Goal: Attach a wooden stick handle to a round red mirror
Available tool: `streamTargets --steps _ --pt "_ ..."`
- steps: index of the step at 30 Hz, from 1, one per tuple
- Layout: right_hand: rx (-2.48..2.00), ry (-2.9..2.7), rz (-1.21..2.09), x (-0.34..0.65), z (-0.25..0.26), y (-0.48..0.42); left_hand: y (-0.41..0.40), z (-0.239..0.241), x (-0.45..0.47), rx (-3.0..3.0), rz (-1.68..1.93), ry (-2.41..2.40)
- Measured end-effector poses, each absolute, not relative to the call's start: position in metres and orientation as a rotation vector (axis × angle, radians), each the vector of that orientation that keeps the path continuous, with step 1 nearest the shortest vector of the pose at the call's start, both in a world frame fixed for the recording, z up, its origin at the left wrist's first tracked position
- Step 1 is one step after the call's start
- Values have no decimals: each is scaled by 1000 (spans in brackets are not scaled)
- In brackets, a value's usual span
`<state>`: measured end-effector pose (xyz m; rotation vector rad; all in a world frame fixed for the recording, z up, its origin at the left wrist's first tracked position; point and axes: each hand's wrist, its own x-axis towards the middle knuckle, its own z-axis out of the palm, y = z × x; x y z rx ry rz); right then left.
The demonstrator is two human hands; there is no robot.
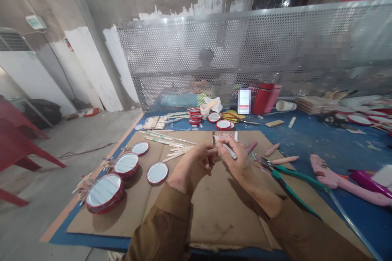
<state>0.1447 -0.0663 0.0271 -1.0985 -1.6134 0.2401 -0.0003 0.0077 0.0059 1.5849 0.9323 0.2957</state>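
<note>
Above the middle of a cardboard sheet (220,212), both my hands are close together. My right hand (237,159) grips a white pen-shaped tube (230,151), its tip end beside my left fingers. My left hand (200,157) is pinched around a thin brown strip (213,136) that stands up from the fingertips; its lower part is hidden. Left of my hands lies a round red-rimmed disc (157,173) with a pale face. Thin pale sticks (179,153) lie just behind my left wrist.
Red-rimmed discs stand in stacks (104,191) at the left. Green-handled pliers (288,183) and a pink glue gun (339,181) lie at the right. Behind are a red bottle (263,98), a blurred phone (244,101) and a perforated metal screen (183,49).
</note>
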Motion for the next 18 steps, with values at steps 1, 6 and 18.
streamTargets --steps 1,6,18 --pt "-1099 -1615 241 145 27 -66 8 5 0 1585 303 937" --pt "-1099 -1601 244 145 27 -66 9 5 0 1582 272 948" --pt "-1107 -1612 224 146 28 -67 4 12 -1 1556 296 938"
